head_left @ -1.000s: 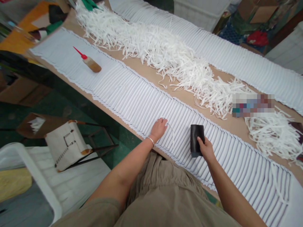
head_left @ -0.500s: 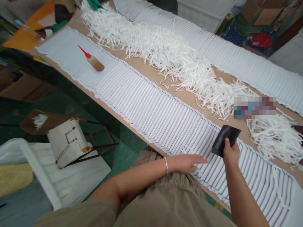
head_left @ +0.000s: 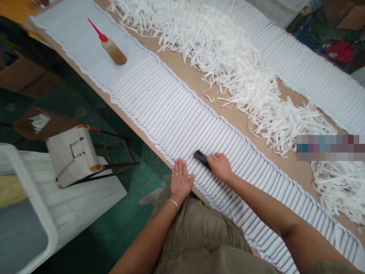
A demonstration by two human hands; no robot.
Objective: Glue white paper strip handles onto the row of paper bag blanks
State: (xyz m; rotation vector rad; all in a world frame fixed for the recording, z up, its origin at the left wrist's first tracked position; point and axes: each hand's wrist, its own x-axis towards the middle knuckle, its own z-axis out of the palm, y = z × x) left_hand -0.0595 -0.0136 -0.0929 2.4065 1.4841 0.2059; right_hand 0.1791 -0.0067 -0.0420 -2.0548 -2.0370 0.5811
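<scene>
A long white sheet (head_left: pixel 171 110) lies along the table, covered by rows of white strips with dark lines between them. My left hand (head_left: pixel 181 179) rests flat on the sheet's near edge, fingers stretched out. My right hand (head_left: pixel 221 166) is closed around a thin black flat piece (head_left: pixel 201 157), its edge down against the strips. The piece's material I cannot make out. Farther up the sheet lies a squeeze bottle (head_left: pixel 114 50) with a red pointed nozzle and brown liquid inside.
A long heap of loose white strips (head_left: pixel 222 57) runs beside the sheet. Behind it is a second strip-covered sheet (head_left: pixel 302 57). Below the table's near edge stand a stool with a pale seat (head_left: pixel 72 154), a cardboard box (head_left: pixel 57 127) and a white plastic bin (head_left: pixel 85 194).
My right hand has swung left with the black piece and brought it down onto the strips. My left hand has moved left and settled flat on the near edge. The view has shifted.
</scene>
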